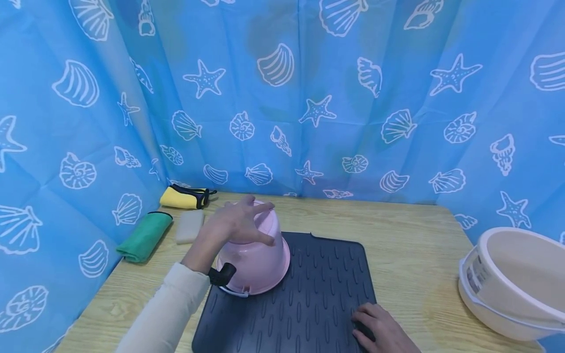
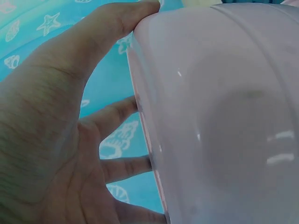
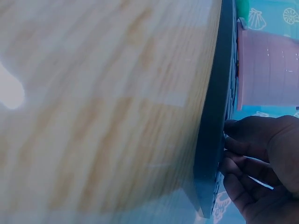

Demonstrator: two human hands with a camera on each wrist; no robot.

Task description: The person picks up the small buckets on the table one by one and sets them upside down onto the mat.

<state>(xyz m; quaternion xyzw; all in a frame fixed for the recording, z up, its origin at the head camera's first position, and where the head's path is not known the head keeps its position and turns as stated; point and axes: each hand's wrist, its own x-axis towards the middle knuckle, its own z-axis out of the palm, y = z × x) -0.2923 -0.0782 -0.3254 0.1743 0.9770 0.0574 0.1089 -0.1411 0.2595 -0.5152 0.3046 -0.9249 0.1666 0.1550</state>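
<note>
A pink bucket (image 1: 260,267) stands upside down on the dark ribbed mat (image 1: 309,294), its rim down and its thin handle low at the front. Over its raised base, my left hand (image 1: 240,223) spreads thumb and fingers wide. In the left wrist view the thumb touches the bucket's edge, and the other fingertips meet the base's far side, partly hidden. My right hand (image 1: 381,328) rests at the mat's right edge, its slightly bent fingertips touching the mat in the right wrist view. A dark patch between its thumb and fingers is too unclear to identify.
On the table's left lie a green rolled cloth (image 1: 145,237), a pale sponge-like block (image 1: 190,226) and a yellow cloth (image 1: 183,197) with dark trim. A cream bucket (image 1: 490,289) stands at the right edge. A blue shell-patterned curtain (image 1: 282,98) encloses the back and sides.
</note>
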